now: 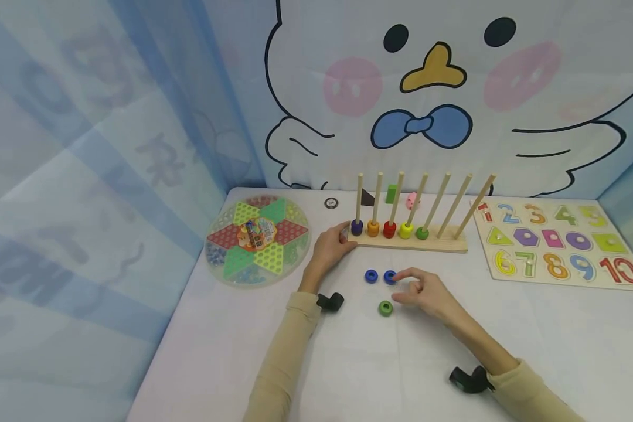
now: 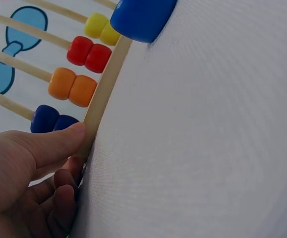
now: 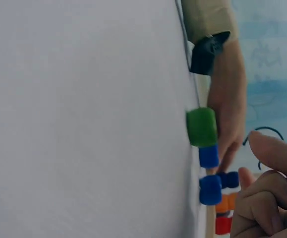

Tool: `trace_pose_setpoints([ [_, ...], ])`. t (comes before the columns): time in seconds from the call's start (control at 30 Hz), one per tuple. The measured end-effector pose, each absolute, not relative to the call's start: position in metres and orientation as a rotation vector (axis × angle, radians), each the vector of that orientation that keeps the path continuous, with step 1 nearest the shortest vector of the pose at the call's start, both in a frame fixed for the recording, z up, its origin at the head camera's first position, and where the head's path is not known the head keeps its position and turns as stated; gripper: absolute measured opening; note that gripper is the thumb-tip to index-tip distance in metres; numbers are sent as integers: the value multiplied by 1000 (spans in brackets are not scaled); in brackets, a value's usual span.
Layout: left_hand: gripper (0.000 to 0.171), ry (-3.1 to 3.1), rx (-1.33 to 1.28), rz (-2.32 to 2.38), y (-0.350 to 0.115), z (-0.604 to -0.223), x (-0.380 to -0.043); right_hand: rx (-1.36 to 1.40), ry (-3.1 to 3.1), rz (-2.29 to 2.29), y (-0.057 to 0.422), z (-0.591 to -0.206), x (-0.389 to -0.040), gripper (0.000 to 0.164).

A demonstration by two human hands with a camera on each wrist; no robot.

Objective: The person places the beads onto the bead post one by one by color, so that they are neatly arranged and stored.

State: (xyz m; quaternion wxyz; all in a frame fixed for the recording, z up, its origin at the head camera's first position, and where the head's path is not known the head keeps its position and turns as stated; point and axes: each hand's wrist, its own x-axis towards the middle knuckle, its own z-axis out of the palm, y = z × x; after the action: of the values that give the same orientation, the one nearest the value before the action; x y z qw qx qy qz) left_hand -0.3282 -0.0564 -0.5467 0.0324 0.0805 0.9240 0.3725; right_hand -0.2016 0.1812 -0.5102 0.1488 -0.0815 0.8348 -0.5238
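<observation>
A wooden peg stand [image 1: 411,243] with a row of upright rods stands toward the back of the table. My left hand [image 1: 328,249] grips its left end, thumb on the front edge beside dark blue beads [image 2: 45,119]. Orange beads [image 2: 73,87], red beads [image 2: 88,53], yellow beads [image 1: 405,231] and a green bead [image 1: 422,233] sit on the rods after them; two rods at the right carry no beads. In front lie two loose blue beads [image 1: 371,276] and a loose green bead [image 1: 385,308]. My right hand [image 1: 427,294] hovers beside them, index fingertip at the right blue bead, thumb apart.
A round Chinese checkers board [image 1: 258,240] lies to the left. A number-and-shape puzzle board [image 1: 564,243] is at the right. Behind the stand are a round black-and-white disc [image 1: 331,203], a green block [image 1: 391,193], a dark triangular piece [image 1: 367,197] and a small pink figure [image 1: 412,200].
</observation>
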Motion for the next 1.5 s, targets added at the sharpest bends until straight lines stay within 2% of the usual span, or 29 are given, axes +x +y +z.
trace_pose_setpoints([
  [0.23,59,2846,240,1146,-56,-547,-328,-376,2309,-1425,168,-531,-192,41],
  [0.63,59,2842,248,1165,-58,-545,-328,-299,2376,-1375,171,-527,-192,40],
  [1.13,60,2828,260,1160,-56,-545,-327,-202,2570,-1453,215,-452,-224,52],
  [1.5,59,2832,259,1174,-56,-545,-327,-92,2802,-1525,237,-364,-260,56],
])
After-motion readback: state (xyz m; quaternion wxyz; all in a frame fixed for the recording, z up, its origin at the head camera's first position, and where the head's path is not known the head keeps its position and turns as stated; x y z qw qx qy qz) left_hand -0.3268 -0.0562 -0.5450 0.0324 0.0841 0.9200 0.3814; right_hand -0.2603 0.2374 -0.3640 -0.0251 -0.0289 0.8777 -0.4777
